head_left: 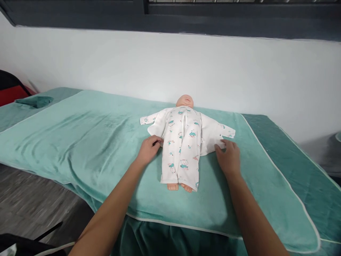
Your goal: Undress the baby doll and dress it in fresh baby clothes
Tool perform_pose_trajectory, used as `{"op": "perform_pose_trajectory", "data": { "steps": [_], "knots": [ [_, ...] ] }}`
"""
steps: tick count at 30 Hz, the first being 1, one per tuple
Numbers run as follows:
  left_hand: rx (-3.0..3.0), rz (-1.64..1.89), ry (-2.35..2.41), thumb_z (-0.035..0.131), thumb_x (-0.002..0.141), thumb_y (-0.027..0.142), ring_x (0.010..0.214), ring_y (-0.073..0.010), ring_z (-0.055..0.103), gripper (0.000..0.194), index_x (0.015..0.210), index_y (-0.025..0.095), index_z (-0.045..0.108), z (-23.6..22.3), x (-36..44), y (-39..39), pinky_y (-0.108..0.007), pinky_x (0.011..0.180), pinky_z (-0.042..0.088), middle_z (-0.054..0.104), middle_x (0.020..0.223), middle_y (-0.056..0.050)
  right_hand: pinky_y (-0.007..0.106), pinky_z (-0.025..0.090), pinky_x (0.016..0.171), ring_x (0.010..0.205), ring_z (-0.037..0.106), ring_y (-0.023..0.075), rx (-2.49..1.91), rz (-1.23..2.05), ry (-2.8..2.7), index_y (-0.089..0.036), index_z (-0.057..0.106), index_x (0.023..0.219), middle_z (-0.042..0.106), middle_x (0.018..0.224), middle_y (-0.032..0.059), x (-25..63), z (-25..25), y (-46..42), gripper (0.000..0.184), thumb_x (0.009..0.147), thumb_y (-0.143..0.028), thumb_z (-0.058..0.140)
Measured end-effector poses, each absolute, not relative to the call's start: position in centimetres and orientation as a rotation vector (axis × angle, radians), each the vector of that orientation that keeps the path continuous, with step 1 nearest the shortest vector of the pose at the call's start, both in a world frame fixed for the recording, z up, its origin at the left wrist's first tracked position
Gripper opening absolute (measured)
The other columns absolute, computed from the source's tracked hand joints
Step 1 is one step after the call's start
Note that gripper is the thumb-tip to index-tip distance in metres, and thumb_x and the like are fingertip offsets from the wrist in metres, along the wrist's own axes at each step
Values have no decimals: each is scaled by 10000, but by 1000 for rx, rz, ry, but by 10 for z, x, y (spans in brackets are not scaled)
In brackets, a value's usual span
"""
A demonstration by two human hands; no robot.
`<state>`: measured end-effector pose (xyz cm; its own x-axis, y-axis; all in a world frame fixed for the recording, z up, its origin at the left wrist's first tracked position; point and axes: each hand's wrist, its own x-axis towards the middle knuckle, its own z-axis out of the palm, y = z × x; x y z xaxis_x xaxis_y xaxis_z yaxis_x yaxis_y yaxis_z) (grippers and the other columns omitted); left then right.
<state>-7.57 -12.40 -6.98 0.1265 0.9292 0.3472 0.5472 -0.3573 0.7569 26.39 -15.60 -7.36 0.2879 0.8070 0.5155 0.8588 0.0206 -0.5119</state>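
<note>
On its back lies a baby doll (pixel 185 101), head toward the wall and bare feet toward me. White clothes (pixel 183 145) with small teal and pink animal prints cover its body and legs. The top spreads out at both sides, its sleeves stretched outward and the doll's hands hidden. My left hand (pixel 149 148) pinches the top's lower edge beside the doll's hip. At the opposite side, my right hand (pixel 229 156) holds the flared lower corner of the same top between thumb and fingers.
A light green blanket (pixel 87 149) with a pale border lies under the doll, over a darker green cover (pixel 290 149). Behind is a white wall (pixel 119 64). A red and black item (pixel 12 93) stands at the far left, near a crumpled dark green cloth (pixel 36 101).
</note>
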Motion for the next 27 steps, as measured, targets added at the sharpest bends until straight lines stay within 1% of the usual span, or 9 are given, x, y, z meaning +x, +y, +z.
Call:
{"op": "perform_pose_trajectory", "data": {
  "steps": [4, 8, 10, 16, 17, 19, 22, 24, 27],
  "knots": [
    [1742, 1259, 1541, 477, 815, 174, 863, -197, 659, 260, 892, 198, 724, -76, -77, -118, -315, 788, 510, 749, 915, -25, 503, 452, 878, 1021, 580, 366, -2156, -90, -1417, -132, 615, 1112, 626, 1107, 229, 289, -66, -142, 485, 864, -549, 597],
    [1661, 1346, 1652, 468, 814, 182, 844, -198, 657, 270, 894, 196, 725, -81, -77, -112, -319, 792, 509, 741, 892, -30, 392, 426, 717, 729, 555, 262, -2272, 210, -1376, -195, 591, 789, 599, 753, 82, 290, -46, -127, 258, 806, -445, 651],
    [1669, 1380, 1684, 464, 818, 181, 851, -200, 660, 262, 888, 197, 715, -82, -77, -110, -327, 808, 513, 734, 899, -35, 351, 403, 677, 670, 510, 215, -2188, 262, -1368, -210, 537, 710, 553, 687, 34, 283, -33, -119, 208, 794, -376, 629],
    [1786, 1373, 1934, 460, 823, 153, 969, -260, 645, 232, 871, 200, 682, -87, -79, -102, -414, 904, 512, 702, 936, -88, 312, 463, 680, 733, 560, 190, -1495, 211, -1357, -215, 563, 907, 628, 818, 17, 216, 3, -124, 211, 871, -422, 585],
    [1793, 1363, 1964, 469, 821, 153, 999, -277, 634, 228, 889, 197, 682, -89, -80, -100, -437, 921, 505, 698, 956, -99, 331, 485, 728, 795, 597, 204, -1402, 221, -1510, -223, 576, 931, 662, 883, 32, 203, 6, -130, 178, 899, -397, 566],
    [1829, 1333, 2009, 483, 823, 154, 1034, -297, 619, 228, 926, 195, 683, -92, -80, -98, -465, 935, 492, 695, 992, -112, 415, 487, 918, 1067, 622, 257, -1252, 188, -1883, -235, 595, 961, 694, 1124, 71, 180, 6, -143, 98, 942, -307, 531],
    [1897, 1296, 2045, 484, 840, 153, 1037, -299, 616, 230, 950, 196, 682, -95, -81, -98, -469, 933, 483, 695, 1008, -114, 522, 403, 1075, 1321, 497, 320, -1233, -4, -2120, -235, 610, 989, 601, 1373, 96, 167, -5, -161, 100, 955, -228, 516],
    [1910, 1292, 2044, 482, 850, 154, 1034, -297, 614, 227, 949, 195, 682, -96, -80, -98, -466, 931, 480, 694, 1007, -113, 522, 431, 1052, 1307, 495, 330, -1298, -97, -2035, -238, 613, 1111, 570, 1390, 114, 171, -15, -170, 168, 964, -253, 532],
    [1901, 1255, 2061, 482, 864, 154, 1049, -302, 607, 227, 962, 191, 683, -92, -78, -100, -467, 940, 474, 693, 1028, -115, 468, 498, 937, 1167, 555, 315, -1374, -122, -1890, -233, 604, 1176, 605, 1246, 126, 181, -25, -180, 218, 978, -296, 540]
  ]
}}
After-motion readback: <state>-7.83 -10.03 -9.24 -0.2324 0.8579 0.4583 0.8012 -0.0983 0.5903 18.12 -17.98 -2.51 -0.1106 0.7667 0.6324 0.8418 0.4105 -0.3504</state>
